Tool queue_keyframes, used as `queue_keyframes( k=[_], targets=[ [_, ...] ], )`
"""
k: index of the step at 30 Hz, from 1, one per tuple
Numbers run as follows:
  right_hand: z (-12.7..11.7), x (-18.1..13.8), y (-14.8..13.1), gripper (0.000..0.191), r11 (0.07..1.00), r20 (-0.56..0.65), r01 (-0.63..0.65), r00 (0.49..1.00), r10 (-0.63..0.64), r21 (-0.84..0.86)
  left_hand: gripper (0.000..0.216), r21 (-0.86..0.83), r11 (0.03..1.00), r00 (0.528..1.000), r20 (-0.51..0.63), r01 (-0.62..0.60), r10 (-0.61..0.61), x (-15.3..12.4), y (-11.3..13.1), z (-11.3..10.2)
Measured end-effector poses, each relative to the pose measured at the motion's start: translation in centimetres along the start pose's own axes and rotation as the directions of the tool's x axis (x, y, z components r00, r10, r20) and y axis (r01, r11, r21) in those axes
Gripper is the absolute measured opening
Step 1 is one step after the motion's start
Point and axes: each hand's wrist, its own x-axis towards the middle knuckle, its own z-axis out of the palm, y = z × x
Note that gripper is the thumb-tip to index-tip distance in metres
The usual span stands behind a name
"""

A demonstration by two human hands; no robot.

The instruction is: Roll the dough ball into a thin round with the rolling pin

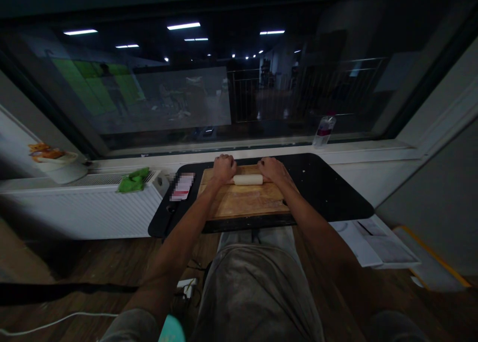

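Note:
A pale rolling pin lies crosswise over the far half of a wooden cutting board. My left hand is closed round its left end, and my right hand is closed round the right end. Both grips hide most of the handles. Faint pale smears mark the wood on the near side of the pin; I cannot make out what they are. The board rests on a black tabletop, and a small dark spot shows at its right side by my right forearm.
Left of the board lies a phone-like item, partly blurred. A green cloth drapes over the radiator, near a white pot. A plastic bottle stands on the windowsill. Papers sit low at the right.

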Motion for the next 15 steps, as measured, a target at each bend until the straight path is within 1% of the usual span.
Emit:
queue_keyframes(
  k=[2,5,11,15],
  targets=[
    [0.1,0.5,0.1,0.05,1.0,-0.017,0.002,1.0,-0.001,0.003,0.042,0.002,1.0,1.0,-0.014,-0.011,0.012,0.3,0.0,-0.2],
    [0.2,1.3,0.2,0.05,1.0,-0.04,0.0,0.999,0.0,0.0,0.043,-0.003,1.0,1.0,0.002,-0.018,0.018,1.0,-0.1,-0.4],
    [0.8,2.7,0.3,0.049,1.0,-0.057,-0.012,0.998,0.01,-0.023,0.043,0.014,1.0,1.0,0.02,0.017,-0.017,2.3,-0.2,-0.3],
    [0.8,3.0,0.2,0.047,1.0,-0.054,-0.01,0.998,0.009,-0.026,0.042,0.02,0.999,0.998,0.039,0.038,-0.039,2.8,-0.2,-0.2]
  ],
)
